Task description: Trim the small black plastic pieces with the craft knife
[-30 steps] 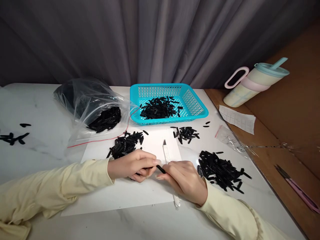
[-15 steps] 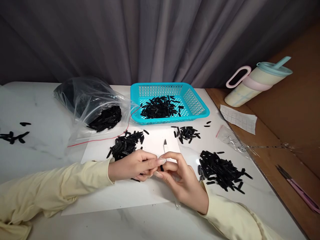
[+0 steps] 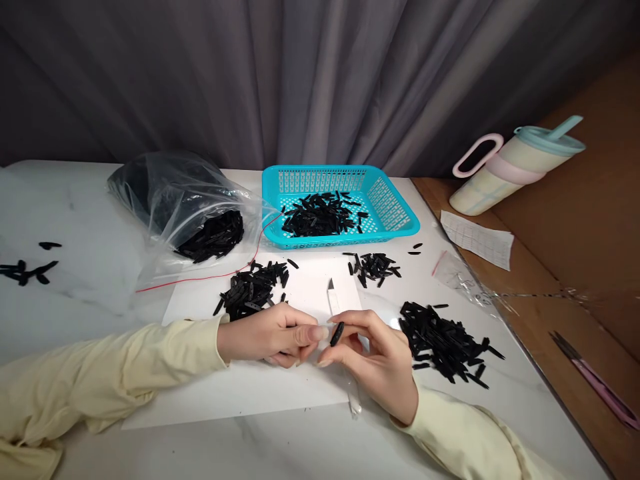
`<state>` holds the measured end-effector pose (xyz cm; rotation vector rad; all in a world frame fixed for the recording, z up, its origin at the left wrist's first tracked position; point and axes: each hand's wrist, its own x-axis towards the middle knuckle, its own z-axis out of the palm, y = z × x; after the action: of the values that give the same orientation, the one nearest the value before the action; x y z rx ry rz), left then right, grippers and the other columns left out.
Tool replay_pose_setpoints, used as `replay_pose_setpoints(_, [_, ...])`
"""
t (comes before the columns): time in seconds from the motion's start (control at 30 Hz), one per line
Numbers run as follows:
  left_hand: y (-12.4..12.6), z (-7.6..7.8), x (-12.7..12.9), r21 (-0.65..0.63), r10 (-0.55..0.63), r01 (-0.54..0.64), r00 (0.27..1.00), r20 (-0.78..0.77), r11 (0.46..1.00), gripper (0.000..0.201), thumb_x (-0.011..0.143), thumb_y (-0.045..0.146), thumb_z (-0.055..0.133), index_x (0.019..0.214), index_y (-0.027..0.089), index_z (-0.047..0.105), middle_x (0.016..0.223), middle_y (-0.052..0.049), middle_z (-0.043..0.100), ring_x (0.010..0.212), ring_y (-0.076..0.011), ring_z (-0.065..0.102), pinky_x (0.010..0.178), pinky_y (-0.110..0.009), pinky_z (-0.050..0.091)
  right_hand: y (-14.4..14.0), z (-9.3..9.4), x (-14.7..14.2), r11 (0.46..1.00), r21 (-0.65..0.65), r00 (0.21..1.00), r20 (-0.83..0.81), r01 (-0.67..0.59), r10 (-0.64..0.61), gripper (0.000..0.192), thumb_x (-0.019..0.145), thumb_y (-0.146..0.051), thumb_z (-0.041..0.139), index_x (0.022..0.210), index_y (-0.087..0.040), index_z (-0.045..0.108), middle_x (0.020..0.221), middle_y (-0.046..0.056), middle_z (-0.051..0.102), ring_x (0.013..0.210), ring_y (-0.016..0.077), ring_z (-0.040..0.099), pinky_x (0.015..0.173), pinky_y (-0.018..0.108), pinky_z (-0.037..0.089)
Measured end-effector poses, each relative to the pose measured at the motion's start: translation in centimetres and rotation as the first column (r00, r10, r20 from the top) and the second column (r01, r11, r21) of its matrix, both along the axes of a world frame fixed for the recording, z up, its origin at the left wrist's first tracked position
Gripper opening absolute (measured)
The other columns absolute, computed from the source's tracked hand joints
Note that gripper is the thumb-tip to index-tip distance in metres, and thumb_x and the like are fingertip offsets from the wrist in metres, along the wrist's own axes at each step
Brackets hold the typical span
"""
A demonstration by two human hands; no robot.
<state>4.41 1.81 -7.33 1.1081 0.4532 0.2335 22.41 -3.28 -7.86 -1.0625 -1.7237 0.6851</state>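
Note:
My right hand (image 3: 380, 363) is raised a little off the white sheet (image 3: 250, 387) and pinches one small black oblong piece (image 3: 337, 333) between thumb and fingertips. Resting on the sheet, my left hand (image 3: 267, 333) has its fingers curled shut, the tips almost touching the piece. A white craft knife (image 3: 331, 297) lies on the sheet partly under my right hand. Beyond my left hand sits a pile of black pieces (image 3: 253, 288), and a larger pile (image 3: 443, 340) lies right of my right hand.
A turquoise basket (image 3: 395, 200) with black pieces stands at the back, a small pile (image 3: 373, 265) before it. A clear bag (image 3: 185, 207) of pieces lies left. A lidded cup (image 3: 515, 163), paper slip (image 3: 477, 237) and pink scissors (image 3: 595, 380) are on the right.
My right hand has lifted off the knife and turned palm up, taking the black piece away from my left hand's fingertips. My left hand has stayed put.

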Motion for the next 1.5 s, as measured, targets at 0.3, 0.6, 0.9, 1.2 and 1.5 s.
replay_pose_setpoints(0.3, [-0.5,0.7,0.3,-0.032,-0.068,0.068,0.998,0.018,0.997,0.039,0.091,0.045,0.044,0.065,0.016,0.043,0.049,0.010,0.028,0.038,-0.0031,0.019,0.037,-0.020,0.014,0.3,0.3,-0.3,0.982,0.186,0.977,0.202,0.034,-0.072,0.023,0.087,-0.038,0.059,0.079,-0.018,0.053,0.049,-0.005,0.056,0.038,0.0073,0.042,0.042,0.020,0.037])
replay_pose_setpoints(0.6, [-0.1,0.2,0.2,-0.109,0.072,-0.077,0.996,-0.047,0.991,0.041,0.087,0.047,0.050,0.060,0.016,0.043,0.045,0.012,0.020,0.036,-0.0025,0.014,0.034,-0.017,0.013,0.4,-0.3,0.1,0.965,0.237,0.978,0.198,-0.109,0.062,0.019,0.091,-0.028,0.056,0.075,-0.017,0.058,0.058,-0.001,0.063,0.044,0.0094,0.052,0.047,0.022,0.039])
replay_pose_setpoints(0.9, [0.0,0.6,0.1,-0.053,0.002,-0.005,0.999,-0.052,0.999,0.044,0.086,0.048,0.050,0.057,0.016,0.043,0.042,0.010,0.027,0.034,-0.0030,0.019,0.034,-0.020,0.013,0.5,-0.8,0.4,0.877,0.461,0.965,0.261,-0.137,0.014,0.014,0.087,-0.003,0.051,0.081,-0.016,0.054,0.047,-0.005,0.042,0.040,0.0105,0.038,0.043,0.027,0.025])
replay_pose_setpoints(1.2, [-0.1,1.2,0.0,-0.146,0.021,-0.026,0.999,-0.038,0.989,0.041,0.082,0.047,0.056,0.057,0.016,0.044,0.041,0.010,0.027,0.035,-0.0035,0.019,0.036,-0.022,0.014,0.6,-0.5,0.3,0.876,0.449,0.958,0.283,-0.177,0.048,0.007,0.092,-0.015,0.052,0.085,-0.016,0.053,0.049,-0.006,0.045,0.040,0.0090,0.039,0.042,0.026,0.027])
replay_pose_setpoints(1.5, [0.0,0.9,-0.2,-0.197,0.028,-0.024,0.999,0.017,0.980,0.038,0.085,0.041,0.055,0.059,0.015,0.043,0.044,0.010,0.028,0.036,-0.0025,0.021,0.039,-0.022,0.013,0.7,-0.7,0.4,0.868,0.454,0.958,0.274,-0.202,0.079,0.008,0.090,-0.010,0.054,0.098,-0.011,0.056,0.053,-0.002,0.053,0.042,0.0104,0.041,0.043,0.027,0.030])
